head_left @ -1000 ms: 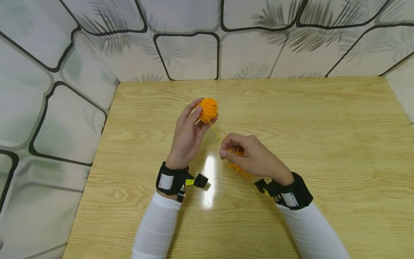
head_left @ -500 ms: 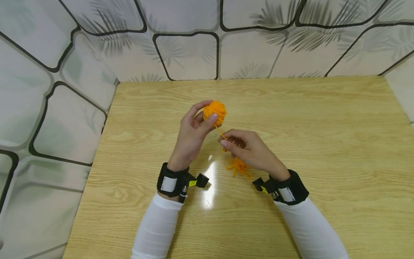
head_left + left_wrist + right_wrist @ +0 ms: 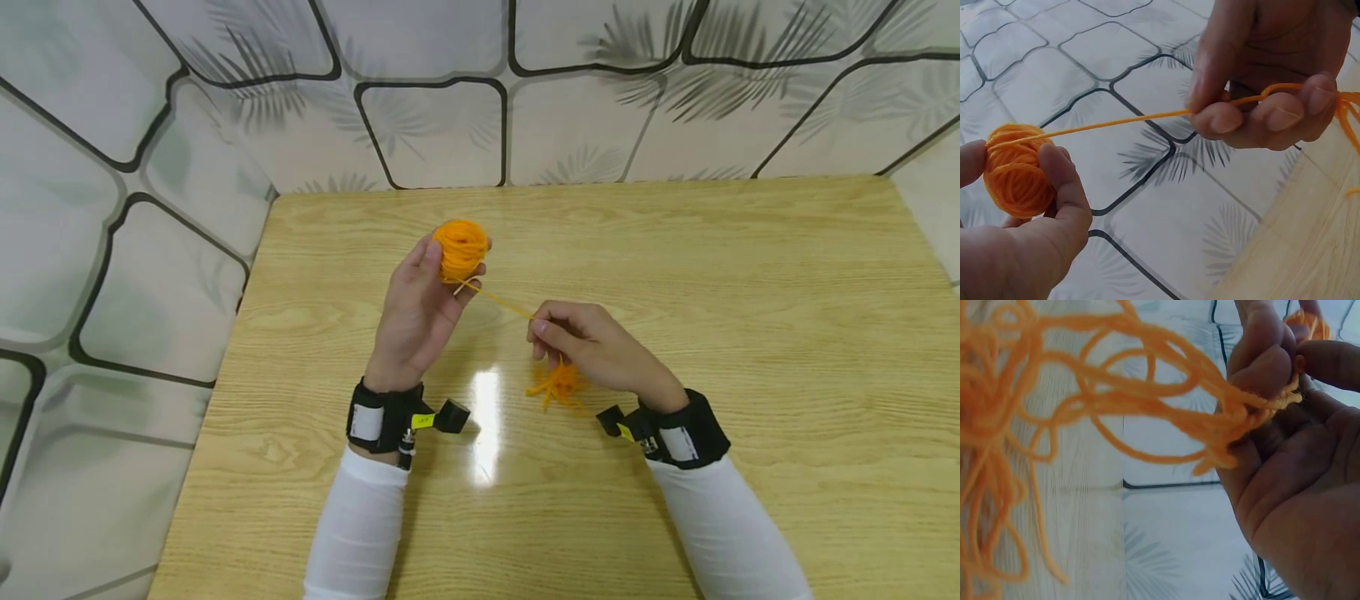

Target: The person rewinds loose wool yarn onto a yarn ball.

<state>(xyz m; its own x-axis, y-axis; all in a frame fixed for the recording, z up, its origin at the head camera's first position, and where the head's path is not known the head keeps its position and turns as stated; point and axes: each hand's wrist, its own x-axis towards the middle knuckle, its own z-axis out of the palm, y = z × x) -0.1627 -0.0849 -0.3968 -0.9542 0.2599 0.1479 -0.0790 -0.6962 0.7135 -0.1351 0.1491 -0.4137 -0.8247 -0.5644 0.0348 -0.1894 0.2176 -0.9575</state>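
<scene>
Yarn ball [image 3: 1019, 174] is bright orange and roundish.

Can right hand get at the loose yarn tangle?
Likely yes. Nothing visible blocks the right hand: the loose yarn tangle lies close by, with strands leading into its fingers. But it pinches the taut strand from the yarn ball, so it may need to let go.

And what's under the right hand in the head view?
A loose tangle of orange yarn peeks out from beneath the right hand, against the wooden tabletop. The hand hides the tabletop directly under it and any more yarn there.
</scene>
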